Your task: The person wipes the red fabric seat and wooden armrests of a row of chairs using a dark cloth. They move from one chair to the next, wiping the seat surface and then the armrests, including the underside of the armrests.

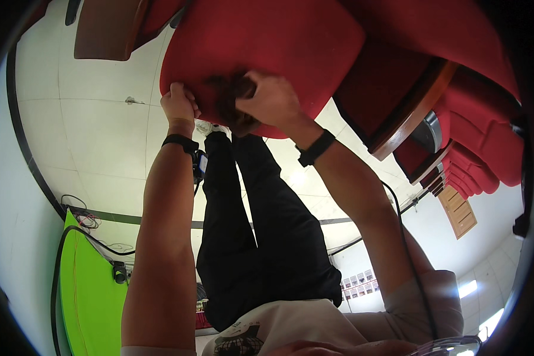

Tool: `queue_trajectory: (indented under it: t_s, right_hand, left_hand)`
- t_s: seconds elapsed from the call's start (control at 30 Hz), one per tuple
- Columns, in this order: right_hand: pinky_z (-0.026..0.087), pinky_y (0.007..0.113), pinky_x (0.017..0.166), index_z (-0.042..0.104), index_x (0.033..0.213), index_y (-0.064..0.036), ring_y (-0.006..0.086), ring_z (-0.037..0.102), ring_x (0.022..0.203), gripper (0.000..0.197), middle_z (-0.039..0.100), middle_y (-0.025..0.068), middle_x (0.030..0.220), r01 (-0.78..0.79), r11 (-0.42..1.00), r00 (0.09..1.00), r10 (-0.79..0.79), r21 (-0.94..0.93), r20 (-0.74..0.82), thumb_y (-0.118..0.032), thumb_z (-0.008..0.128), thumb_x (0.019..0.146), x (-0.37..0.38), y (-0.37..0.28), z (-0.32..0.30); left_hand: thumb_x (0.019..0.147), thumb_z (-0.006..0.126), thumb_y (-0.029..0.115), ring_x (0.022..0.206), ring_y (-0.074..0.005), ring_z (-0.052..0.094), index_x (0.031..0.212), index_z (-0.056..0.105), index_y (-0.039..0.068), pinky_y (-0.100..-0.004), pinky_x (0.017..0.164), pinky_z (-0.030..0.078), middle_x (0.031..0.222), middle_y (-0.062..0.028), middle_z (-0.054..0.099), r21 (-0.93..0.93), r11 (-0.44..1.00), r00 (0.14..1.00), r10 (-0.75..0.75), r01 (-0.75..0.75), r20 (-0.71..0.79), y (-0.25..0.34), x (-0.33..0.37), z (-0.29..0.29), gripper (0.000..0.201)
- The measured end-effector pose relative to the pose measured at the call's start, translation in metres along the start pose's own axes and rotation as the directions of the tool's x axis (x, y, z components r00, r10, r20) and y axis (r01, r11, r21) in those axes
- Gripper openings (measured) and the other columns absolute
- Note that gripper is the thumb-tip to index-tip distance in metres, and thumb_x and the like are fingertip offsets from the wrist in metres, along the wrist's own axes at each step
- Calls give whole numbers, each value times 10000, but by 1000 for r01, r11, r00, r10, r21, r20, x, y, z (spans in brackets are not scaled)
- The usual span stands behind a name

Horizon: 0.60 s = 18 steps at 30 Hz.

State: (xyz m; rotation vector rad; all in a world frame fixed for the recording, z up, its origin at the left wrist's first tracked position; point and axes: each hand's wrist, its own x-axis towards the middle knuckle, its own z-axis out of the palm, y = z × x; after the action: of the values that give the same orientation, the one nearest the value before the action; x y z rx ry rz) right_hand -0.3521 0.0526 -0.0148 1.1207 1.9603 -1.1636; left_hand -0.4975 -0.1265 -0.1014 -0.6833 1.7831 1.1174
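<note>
A padded red seat (267, 47) fills the top of the view. On its near part lies a dark brown, soft-looking bundle (243, 121), whose kind I cannot make out. My right hand (272, 102) is closed, thumb and fingers pinching the right side of this bundle. At the seat's left edge is my left hand (180, 105), its fingers curled in and touching the red fabric. What those fingers hold, if anything, is hidden. Each wrist wears a black band.
More red seats (477, 118) with wooden side panels (418, 110) run off to the right. Another brown panel (104, 32) stands at the upper left. Pale tiles (101, 130) cover the floor. A green panel (95, 291) and loose cables (83, 219) are at the lower left.
</note>
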Motion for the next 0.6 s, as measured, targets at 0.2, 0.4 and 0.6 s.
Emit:
queue_trajectory:
  t_s: [0.2,0.4,0.6]
  right_hand:
    - [607,469,829,782,1043,-29,390,748,864,388,784,143,979,334,937,641,-144,105,-754,-342,879,836,-13,12,-42]
    - [557,483,846,750,960,-29,366,688,900,373,766,135,955,74,926,774,-288,-370,-564,-390,838,929,34,46,-8]
    - [562,468,751,672,879,-21,386,691,766,396,728,180,830,207,960,755,-34,188,-654,-384,798,975,56,47,9]
  left_hand:
    - [986,565,370,445,-201,487,649,528,75,-357,396,389,585,-64,537,-14,1000,1000,-7,7,-10,1,1,2,450]
    - [988,565,370,422,-204,473,633,532,75,-357,390,387,531,-66,504,-5,1000,1000,12,-12,0,1,1,1,463]
    - [999,548,369,401,-211,449,623,529,74,-353,387,381,506,-73,492,-5,999,999,37,-37,11,-1,0,1,479]
